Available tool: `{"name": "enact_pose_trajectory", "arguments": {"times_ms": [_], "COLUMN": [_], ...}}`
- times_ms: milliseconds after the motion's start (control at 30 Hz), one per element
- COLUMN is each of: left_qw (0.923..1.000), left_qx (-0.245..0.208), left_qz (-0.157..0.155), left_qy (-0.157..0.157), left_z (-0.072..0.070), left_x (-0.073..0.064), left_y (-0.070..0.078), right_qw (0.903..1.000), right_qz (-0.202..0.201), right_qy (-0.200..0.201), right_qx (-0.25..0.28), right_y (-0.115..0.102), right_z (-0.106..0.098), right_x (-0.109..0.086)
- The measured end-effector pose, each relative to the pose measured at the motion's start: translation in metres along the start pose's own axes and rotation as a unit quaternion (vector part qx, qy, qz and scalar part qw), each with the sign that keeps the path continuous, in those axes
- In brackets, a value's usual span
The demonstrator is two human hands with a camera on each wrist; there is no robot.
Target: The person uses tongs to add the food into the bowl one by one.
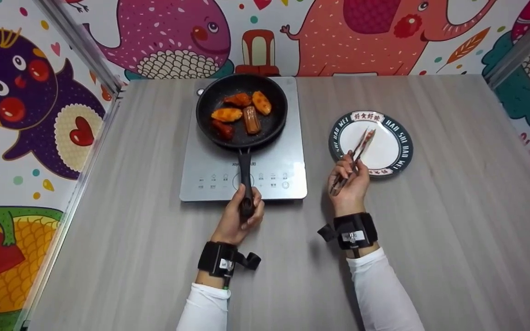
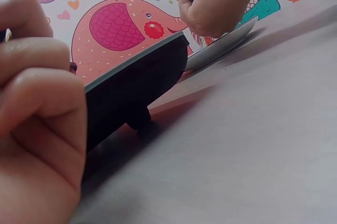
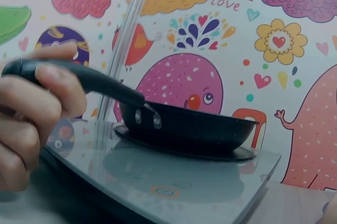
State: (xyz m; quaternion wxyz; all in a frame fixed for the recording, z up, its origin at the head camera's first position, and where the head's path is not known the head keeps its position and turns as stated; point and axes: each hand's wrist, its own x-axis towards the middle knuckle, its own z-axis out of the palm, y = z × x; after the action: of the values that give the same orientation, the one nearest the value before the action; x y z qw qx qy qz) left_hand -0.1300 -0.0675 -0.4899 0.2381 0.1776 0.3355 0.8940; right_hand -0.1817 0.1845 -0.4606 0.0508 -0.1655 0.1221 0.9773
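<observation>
My left hand point(image 1: 233, 219) grips the black handle point(image 1: 244, 165) of a frying pan point(image 1: 272, 131), which sits over the induction cooktop point(image 1: 279, 161). Inside the pan lie several food pieces: two orange ones point(image 1: 227, 114), a brown ridged one point(image 1: 251, 120) and reddish ones point(image 1: 223, 129). In the right wrist view, fingers point(image 3: 31, 113) curl round the raised handle. My right hand point(image 1: 351, 186) holds metal tongs point(image 1: 360, 149), their tips over a white plate point(image 1: 387, 147) with a dark lettered rim. Reddish colour shows at the tips; I cannot tell whether they hold food.
A pale wood-grain table point(image 1: 440, 207) carries the cooktop at centre left and the plate to its right. Cartoon-printed walls point(image 1: 265, 27) stand behind and at the left point(image 1: 21, 151), close round the table's edges. Black wrist bands point(image 1: 356, 231) are strapped on both wrists.
</observation>
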Motion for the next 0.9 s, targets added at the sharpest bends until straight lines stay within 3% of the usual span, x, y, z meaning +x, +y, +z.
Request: {"name": "enact_pose_trajectory", "arguments": {"times_ms": [367,900], "left_qw": [1.0000,1.0000], "left_qx": [0.009,0.003], "left_qz": [0.004,0.006], "left_qy": [-0.001,-0.002], "left_z": [-0.0011,0.0004], "left_x": [0.0006,0.0007], "left_y": [-0.0021,-0.0017], "right_qw": [0.9996,0.9995], "right_qz": [0.012,0.028], "right_qy": [0.026,0.012], "right_qx": [0.007,-0.002], "right_y": [-0.0002,-0.0018], "right_z": [0.0008,0.0016], "right_x": [-0.0010,-0.0006]}}
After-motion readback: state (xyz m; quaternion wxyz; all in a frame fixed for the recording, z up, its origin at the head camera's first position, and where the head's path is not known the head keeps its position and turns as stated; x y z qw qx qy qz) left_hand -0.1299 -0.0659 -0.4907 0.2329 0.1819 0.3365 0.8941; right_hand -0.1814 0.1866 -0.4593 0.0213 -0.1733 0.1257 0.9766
